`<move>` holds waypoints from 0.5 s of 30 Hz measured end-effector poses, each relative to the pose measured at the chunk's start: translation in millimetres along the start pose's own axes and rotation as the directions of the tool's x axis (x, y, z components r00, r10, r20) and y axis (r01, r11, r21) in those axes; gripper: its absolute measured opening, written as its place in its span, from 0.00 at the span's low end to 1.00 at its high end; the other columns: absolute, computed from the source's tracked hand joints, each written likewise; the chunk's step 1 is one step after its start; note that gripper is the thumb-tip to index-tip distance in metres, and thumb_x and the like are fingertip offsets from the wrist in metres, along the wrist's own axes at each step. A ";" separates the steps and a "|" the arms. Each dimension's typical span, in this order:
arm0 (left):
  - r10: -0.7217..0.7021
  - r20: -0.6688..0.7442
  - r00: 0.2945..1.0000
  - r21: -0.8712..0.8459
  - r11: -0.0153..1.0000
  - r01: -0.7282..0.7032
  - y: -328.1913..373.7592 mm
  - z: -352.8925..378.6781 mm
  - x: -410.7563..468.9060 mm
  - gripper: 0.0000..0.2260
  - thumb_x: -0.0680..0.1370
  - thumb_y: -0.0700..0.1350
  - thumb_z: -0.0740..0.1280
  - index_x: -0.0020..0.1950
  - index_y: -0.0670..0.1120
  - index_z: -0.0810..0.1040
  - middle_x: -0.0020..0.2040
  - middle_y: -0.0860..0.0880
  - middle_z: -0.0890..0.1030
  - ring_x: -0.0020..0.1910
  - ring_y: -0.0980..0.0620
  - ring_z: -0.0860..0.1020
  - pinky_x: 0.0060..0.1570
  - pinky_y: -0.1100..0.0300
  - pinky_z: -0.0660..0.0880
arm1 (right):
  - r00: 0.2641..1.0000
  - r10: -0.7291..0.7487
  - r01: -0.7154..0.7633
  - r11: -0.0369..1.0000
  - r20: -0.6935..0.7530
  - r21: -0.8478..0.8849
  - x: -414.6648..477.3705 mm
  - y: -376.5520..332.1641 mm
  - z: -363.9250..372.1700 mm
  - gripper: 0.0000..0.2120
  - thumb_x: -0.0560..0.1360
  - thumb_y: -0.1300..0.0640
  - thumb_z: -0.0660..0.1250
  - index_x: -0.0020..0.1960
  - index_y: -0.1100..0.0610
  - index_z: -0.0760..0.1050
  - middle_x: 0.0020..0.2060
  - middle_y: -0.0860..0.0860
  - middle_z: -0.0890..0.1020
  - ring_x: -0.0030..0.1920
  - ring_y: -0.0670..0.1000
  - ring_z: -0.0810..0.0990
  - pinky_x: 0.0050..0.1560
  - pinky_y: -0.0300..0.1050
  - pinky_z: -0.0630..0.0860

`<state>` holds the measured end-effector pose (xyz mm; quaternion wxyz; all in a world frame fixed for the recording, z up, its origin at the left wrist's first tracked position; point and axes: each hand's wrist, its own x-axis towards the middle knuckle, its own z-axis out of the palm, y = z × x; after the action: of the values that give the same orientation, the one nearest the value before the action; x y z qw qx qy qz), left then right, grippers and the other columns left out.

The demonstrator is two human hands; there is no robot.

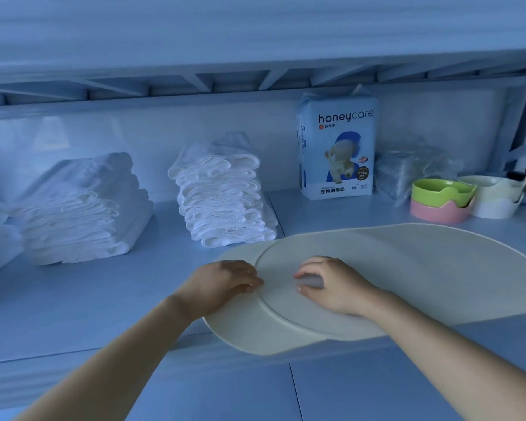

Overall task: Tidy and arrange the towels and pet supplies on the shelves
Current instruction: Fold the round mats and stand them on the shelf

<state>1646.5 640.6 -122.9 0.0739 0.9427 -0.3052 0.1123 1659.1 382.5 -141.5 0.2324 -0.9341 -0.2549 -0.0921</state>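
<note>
Left hand point(225, 281) pinches upper mat point(438, 268) by its rim, right hand point(331, 284) presses it open-fingered; lower mat point(240, 335) overhangs shelf point(73, 299) at 6 o'clock, so a tug may drag it off

Crumpled clear plastic point(413, 167), perhaps empty packaging.

Pale blue shelf point(73, 299) carrying towels and pet supplies.
Left of the upright honeycare pack point(336, 147) stand two piles of folded white towels, a nearer pile point(222, 192) and a farther pile point(73, 208). Just right of the pack lies a crumpled clear plastic bag point(413, 168). Further right sit a pink bowl point(438, 213) with a green bowl point(441, 191) in it and a white bowl point(495, 208) with a cream bowl point(492, 185) in it. In front of the pack, overlapping cream mats point(407, 268) overhang the shelf's front edge.
</note>
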 end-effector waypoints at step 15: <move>0.076 0.070 0.995 0.012 0.997 -0.077 -7.3 0.3 12.5 0.13 0.81 0.49 0.59 0.63 0.58 0.75 0.67 0.58 0.72 0.64 0.57 0.71 0.58 0.65 0.67 | 1.000 0.023 -0.022 0.998 0.017 -0.055 8.6 0.1 1.9 0.16 0.75 0.46 0.64 0.62 0.47 0.76 0.66 0.44 0.73 0.66 0.43 0.69 0.62 0.30 0.58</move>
<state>1660.7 639.4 -120.5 0.0522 0.9342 -0.3426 0.0844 1666.6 387.1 -140.7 0.2056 -0.9436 -0.2441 -0.0882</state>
